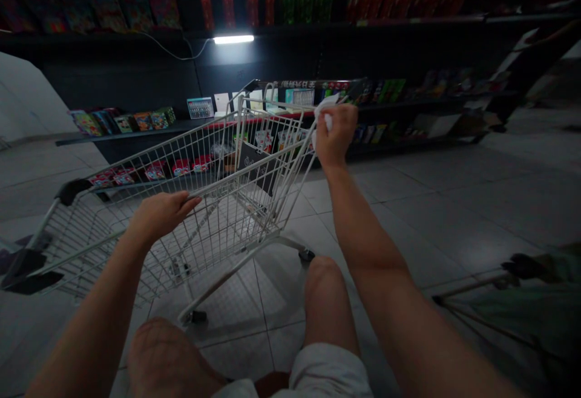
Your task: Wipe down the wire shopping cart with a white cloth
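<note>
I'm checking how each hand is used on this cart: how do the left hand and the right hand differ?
The left hand lies on the shopping cart side rim with fingers stretched out, holding nothing; the right hand is closed around a white cloth. The left hand sits low, near the body; the right hand is raised at the far corner, arm extended. Both are bare and at the top rim.
</note>
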The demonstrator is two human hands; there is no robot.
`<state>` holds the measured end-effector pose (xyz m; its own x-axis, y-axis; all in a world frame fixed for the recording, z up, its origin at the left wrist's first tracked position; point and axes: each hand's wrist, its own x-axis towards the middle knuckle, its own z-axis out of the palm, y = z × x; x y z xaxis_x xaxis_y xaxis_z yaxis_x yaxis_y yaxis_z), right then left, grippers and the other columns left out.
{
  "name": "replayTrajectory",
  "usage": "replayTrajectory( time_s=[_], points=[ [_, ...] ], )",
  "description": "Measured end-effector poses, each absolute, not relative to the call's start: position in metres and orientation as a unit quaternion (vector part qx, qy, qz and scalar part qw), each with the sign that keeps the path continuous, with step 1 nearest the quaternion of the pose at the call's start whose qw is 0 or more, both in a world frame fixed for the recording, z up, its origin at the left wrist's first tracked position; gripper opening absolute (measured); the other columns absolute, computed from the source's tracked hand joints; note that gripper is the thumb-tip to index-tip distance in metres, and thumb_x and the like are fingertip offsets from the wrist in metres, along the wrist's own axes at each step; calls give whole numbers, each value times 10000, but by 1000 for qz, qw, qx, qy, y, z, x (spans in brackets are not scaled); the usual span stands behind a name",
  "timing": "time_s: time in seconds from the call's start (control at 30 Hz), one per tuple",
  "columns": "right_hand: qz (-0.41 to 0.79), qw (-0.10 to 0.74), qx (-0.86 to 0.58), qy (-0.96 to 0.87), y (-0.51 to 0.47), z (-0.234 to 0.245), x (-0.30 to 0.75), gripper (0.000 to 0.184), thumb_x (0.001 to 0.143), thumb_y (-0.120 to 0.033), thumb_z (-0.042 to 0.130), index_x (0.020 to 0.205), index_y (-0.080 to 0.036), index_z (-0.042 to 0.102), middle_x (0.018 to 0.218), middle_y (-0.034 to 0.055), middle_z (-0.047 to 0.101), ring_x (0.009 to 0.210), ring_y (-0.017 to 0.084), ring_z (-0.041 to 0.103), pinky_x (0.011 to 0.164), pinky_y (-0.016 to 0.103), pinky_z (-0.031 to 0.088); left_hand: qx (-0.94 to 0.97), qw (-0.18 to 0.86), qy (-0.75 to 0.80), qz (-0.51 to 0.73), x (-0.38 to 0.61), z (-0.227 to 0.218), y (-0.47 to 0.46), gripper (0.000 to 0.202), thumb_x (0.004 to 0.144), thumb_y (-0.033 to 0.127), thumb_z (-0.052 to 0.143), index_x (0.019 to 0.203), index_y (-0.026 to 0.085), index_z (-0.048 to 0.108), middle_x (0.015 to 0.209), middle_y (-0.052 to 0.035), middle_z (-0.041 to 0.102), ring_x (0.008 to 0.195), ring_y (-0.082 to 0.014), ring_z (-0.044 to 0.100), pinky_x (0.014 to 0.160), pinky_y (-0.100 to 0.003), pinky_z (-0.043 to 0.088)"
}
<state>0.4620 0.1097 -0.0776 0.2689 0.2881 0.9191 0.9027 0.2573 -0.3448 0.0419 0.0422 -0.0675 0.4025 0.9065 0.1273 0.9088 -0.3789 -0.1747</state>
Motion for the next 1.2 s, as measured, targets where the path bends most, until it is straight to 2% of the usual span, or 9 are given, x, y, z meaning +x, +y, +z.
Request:
replayTrajectory(
  time_s=[0.13, 0.23, 0.43, 0.6, 0.8, 0.93, 1.03, 1.1, 1.2],
  points=[
    [-222, 456, -610, -609, 95, -68, 397, 254, 952, -232, 418, 887, -119, 637, 1019, 109, 565, 1046, 214, 497, 955, 441, 425, -831, 119, -544, 6, 42, -65, 38, 593, 935, 634, 190, 833, 220, 603, 737, -62, 691, 730, -248, 657, 582, -301, 346],
    [-181, 435, -591, -655, 72, -81, 326, 229, 940, -240, 467, 877, -147, 668, 921, 92, 598, 930, 212, 518, 882, 421, 464, -830, 118, -546, 2, 41, -66, 38, 594, 931, 642, 187, 822, 223, 594, 734, -64, 689, 736, -258, 659, 579, -305, 335],
    [-209, 416, -418, -780, 34, -113, 222, 262, 966, -337, 468, 1053, -206, 677, 1106, 74, 613, 1005, 219, 490, 866, 369, 484, -840, 75, -537, -18, 33, -69, 40, 547, 926, 635, 207, 816, 228, 555, 744, -50, 699, 734, -239, 655, 597, -293, 353],
    [-257, 428, -401, -768, 55, -139, 285, 167, 938, -285, 531, 1005, -275, 684, 1103, 41, 600, 1007, 191, 494, 900, 356, 488, -845, 12, -534, -26, 8, -67, 38, 533, 902, 653, 247, 759, 224, 528, 694, -31, 678, 686, -204, 638, 657, -290, 401],
    [-354, 592, -455, -564, 62, -96, 442, 237, 953, -389, 484, 1013, -225, 644, 1079, 75, 535, 1089, 227, 509, 976, 481, 446, -783, -173, -595, -50, -34, -54, 44, 674, 809, 785, 281, 941, 203, 595, 787, -24, 705, 761, -203, 655, 724, -286, 468],
    [-342, 631, -477, -507, 70, -48, 478, 361, 983, -448, 378, 1140, -217, 606, 1161, 93, 482, 1190, 263, 484, 1018, 577, 394, -822, -18, -558, -111, 15, -26, 46, 633, 886, 686, 289, 1064, 176, 619, 975, -58, 704, 865, -204, 627, 790, -309, 442],
    [-326, 601, -514, -518, 79, -49, 437, 363, 985, -416, 368, 1208, -228, 585, 1225, 105, 479, 1223, 272, 475, 1028, 573, 398, -867, 22, -483, -121, 88, -12, 49, 621, 893, 674, 320, 1164, 199, 614, 1142, -95, 690, 947, -228, 636, 805, -332, 450],
    [-315, 568, -534, -541, 78, -69, 395, 334, 977, -368, 391, 1214, -248, 594, 1245, 103, 498, 1227, 269, 474, 1037, 543, 411, -883, 25, -460, -92, 129, -12, 54, 645, 892, 701, 293, 1163, 215, 620, 1089, -103, 706, 929, -235, 649, 775, -329, 459],
    [-296, 495, -479, -662, 68, -99, 353, 277, 948, -324, 469, 1162, -279, 639, 1189, 79, 562, 1152, 240, 515, 998, 451, 464, -879, 55, -470, -61, 156, -22, 63, 669, 928, 669, 205, 1011, 186, 660, 960, -136, 714, 873, -247, 660, 757, -350, 460]
  ],
)
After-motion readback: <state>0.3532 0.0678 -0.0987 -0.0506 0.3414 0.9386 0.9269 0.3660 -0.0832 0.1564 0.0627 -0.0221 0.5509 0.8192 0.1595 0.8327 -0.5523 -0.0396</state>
